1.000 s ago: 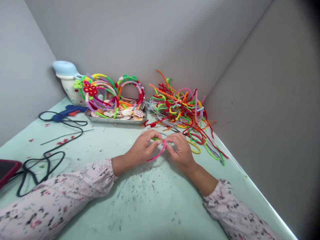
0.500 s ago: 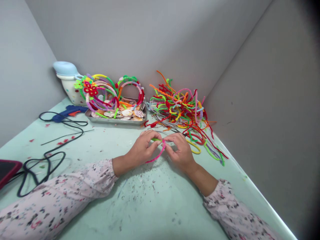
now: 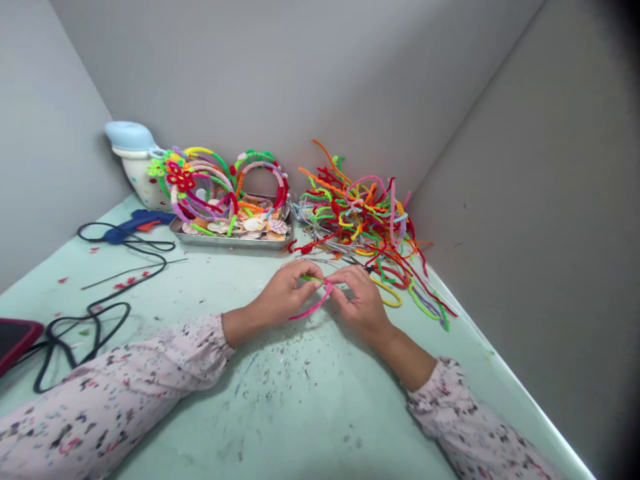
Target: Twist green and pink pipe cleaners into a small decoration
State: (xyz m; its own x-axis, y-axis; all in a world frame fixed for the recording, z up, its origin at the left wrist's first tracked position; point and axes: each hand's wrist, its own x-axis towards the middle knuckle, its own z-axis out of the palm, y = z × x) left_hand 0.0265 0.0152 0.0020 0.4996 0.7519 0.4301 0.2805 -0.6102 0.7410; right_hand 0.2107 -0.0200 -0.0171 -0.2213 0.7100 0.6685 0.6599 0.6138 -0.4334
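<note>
Over the middle of the table, my left hand (image 3: 283,293) pinches a green pipe cleaner (image 3: 311,277) between thumb and fingers. A pink pipe cleaner (image 3: 314,309) meets it at the fingertips, its loose tail curving down to the left beneath my left hand. My right hand (image 3: 361,303) is closed in a pinch on the pink pipe cleaner where the two colours join. The fingertips of both hands are close together, and part of the join is hidden by them.
Behind my hands stands a metal tray (image 3: 230,243) of shells with pipe-cleaner-wrapped hoops (image 3: 207,190). A tangled pile of pipe cleaners (image 3: 357,207) lies at the right. At the left are a blue glue gun (image 3: 127,227), a black cord (image 3: 97,327), a lidded cup (image 3: 140,170) and a red-edged device (image 3: 17,340).
The pink tail has swung slightly up and to the left. My hands have barely moved and keep their pinch.
</note>
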